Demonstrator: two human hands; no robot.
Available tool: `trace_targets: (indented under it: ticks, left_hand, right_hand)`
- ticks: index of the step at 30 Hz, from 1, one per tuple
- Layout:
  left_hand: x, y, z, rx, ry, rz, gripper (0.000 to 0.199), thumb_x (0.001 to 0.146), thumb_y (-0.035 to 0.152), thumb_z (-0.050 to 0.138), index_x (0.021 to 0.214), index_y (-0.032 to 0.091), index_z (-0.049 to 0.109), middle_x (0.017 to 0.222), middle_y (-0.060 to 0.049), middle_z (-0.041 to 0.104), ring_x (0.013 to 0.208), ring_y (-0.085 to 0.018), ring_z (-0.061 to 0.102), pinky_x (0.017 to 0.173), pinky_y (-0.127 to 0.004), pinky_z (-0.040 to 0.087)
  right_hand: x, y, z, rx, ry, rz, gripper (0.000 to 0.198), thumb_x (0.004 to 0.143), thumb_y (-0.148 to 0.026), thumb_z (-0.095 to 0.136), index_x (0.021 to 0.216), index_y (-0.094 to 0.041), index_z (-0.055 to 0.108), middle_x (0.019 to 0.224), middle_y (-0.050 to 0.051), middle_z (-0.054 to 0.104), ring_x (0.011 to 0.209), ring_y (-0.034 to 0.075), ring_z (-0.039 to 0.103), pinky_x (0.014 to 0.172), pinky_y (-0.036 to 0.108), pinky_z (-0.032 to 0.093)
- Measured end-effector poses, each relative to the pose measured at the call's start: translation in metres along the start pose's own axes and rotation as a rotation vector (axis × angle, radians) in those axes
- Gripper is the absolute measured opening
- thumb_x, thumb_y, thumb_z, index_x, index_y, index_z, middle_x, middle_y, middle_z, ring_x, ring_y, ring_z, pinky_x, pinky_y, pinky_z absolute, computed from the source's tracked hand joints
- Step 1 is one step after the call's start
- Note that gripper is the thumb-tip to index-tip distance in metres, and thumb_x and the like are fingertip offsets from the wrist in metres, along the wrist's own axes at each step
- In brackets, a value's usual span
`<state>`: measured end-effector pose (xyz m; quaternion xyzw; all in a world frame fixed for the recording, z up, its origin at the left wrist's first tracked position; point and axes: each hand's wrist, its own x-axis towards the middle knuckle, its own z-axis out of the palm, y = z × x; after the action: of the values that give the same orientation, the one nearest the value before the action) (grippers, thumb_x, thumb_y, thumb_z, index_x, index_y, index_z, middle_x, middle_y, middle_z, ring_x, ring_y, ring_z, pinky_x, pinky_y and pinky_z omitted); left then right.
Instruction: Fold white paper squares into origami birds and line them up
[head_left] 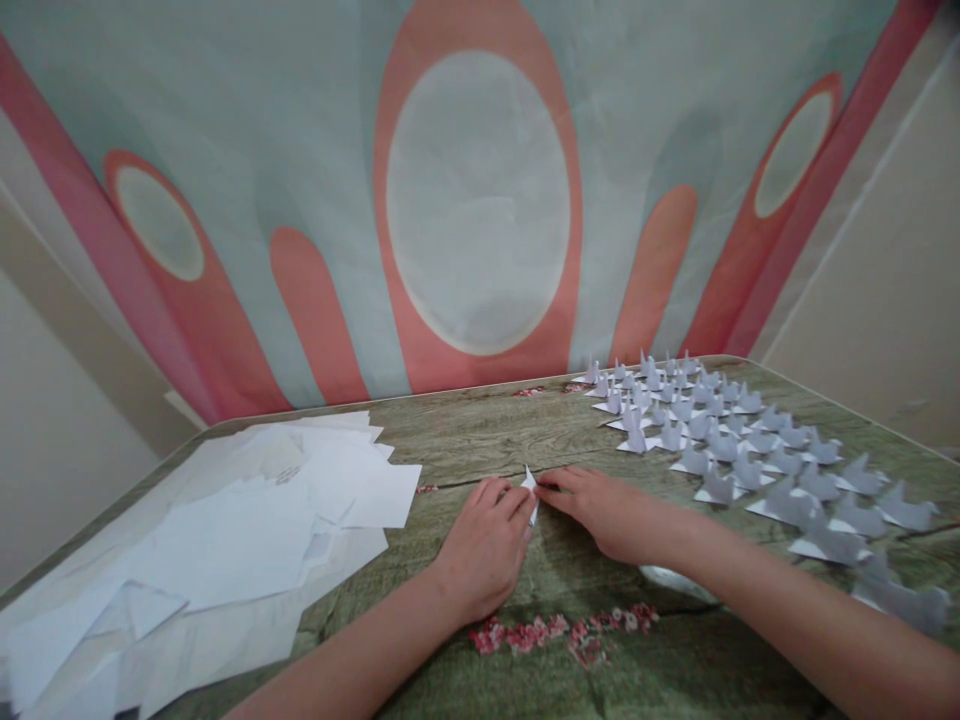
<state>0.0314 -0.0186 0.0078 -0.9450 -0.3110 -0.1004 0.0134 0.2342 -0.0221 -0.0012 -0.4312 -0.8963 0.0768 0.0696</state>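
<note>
Near the middle of the table, a small folded white paper point(529, 482) with a pointed tip stands between my hands. My left hand point(487, 540) has its fingers closed on the paper's left side, covering much of it. From the right, my right hand point(592, 505) reaches in with its fingertips pinching the paper's right edge. The tip points away from me, and the lower end narrows below my fingers. Which fold is being pressed is too small to make out.
White paper sheets point(232, 540) lie in a loose, overlapping pile on the left. Rows of folded white paper birds point(720, 445) stand on the right. A shiny clear object point(679, 582) lies partly under my right forearm. The wood-patterned table point(465, 440) meets a patterned backdrop point(480, 370).
</note>
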Motion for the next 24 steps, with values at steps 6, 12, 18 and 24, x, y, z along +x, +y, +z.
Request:
trace_targets:
  ticks: [6,12,18,24]
  left_hand:
    - [0.0,-0.001,-0.001,0.005,0.009,0.014,0.031,0.088,0.021,0.038,0.117,0.014,0.048,0.112,-0.009,0.054,0.107,-0.023,0.043,0.1,-0.042,0.03]
    - [-0.002,0.0,-0.001,0.001,0.033,0.033,0.029,0.086,0.019,0.042,0.114,0.015,0.05,0.11,-0.008,0.055,0.109,-0.023,0.042,0.1,-0.042,0.03]
    - [-0.003,0.0,-0.001,-0.015,0.038,0.04,0.029,0.085,0.024,0.048,0.112,0.015,0.052,0.109,-0.009,0.055,0.11,-0.024,0.043,0.101,-0.043,0.029]
    - [-0.004,-0.002,0.001,-0.048,0.041,0.037,0.03,0.084,0.028,0.05,0.112,0.015,0.052,0.109,-0.009,0.054,0.109,-0.023,0.044,0.1,-0.041,0.031]
  right_hand:
    - [0.002,-0.009,-0.001,-0.06,0.03,0.011,0.046,0.076,-0.005,0.044,0.12,-0.015,0.051,0.122,0.012,0.051,0.11,0.022,0.047,0.094,0.036,0.037]
    - [0.005,-0.015,-0.004,-0.148,0.027,0.049,0.042,0.077,-0.004,0.043,0.115,-0.016,0.054,0.117,0.011,0.055,0.106,0.023,0.051,0.089,0.035,0.042]
    - [0.005,-0.016,-0.001,-0.138,0.048,0.067,0.04,0.078,-0.005,0.042,0.114,-0.016,0.055,0.117,0.011,0.055,0.104,0.024,0.052,0.086,0.036,0.043]
    - [0.013,-0.01,0.012,0.084,0.239,0.18,0.026,0.081,-0.01,0.044,0.094,-0.02,0.064,0.097,0.006,0.061,0.092,0.02,0.055,0.083,0.034,0.041]
